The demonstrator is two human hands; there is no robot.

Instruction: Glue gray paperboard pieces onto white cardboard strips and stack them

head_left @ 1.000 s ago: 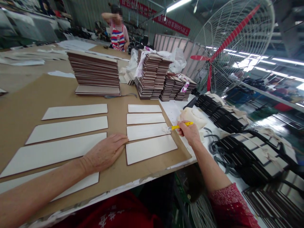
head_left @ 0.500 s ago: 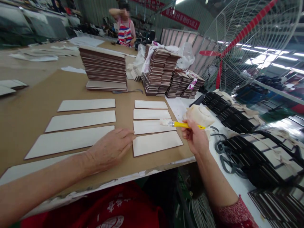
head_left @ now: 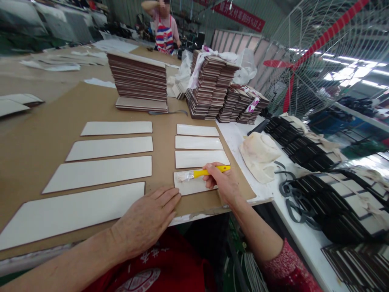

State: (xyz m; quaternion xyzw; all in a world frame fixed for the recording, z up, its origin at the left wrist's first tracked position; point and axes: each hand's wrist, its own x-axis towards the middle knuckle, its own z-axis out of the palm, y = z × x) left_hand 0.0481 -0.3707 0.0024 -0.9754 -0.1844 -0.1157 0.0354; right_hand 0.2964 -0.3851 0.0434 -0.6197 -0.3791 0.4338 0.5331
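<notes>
Brush [head_left: 199, 173] pinched in right hand [head_left: 223, 182]; left hand [head_left: 148, 214], flat, grasping nothing, at eight o'clock of strip [head_left: 193, 187]; best stroke evenly toward three.

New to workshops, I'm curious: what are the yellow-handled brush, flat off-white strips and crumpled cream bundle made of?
Yellow-handled brush: probably smooth plastic handle, evenly bright; silvery, shiny band looks metal.
Flat off-white strips: perhaps coated board or leather; smooth pale faces with dark edges leave it open.
Crumpled cream bundle: likely matte fabric, given soft folds.
</notes>
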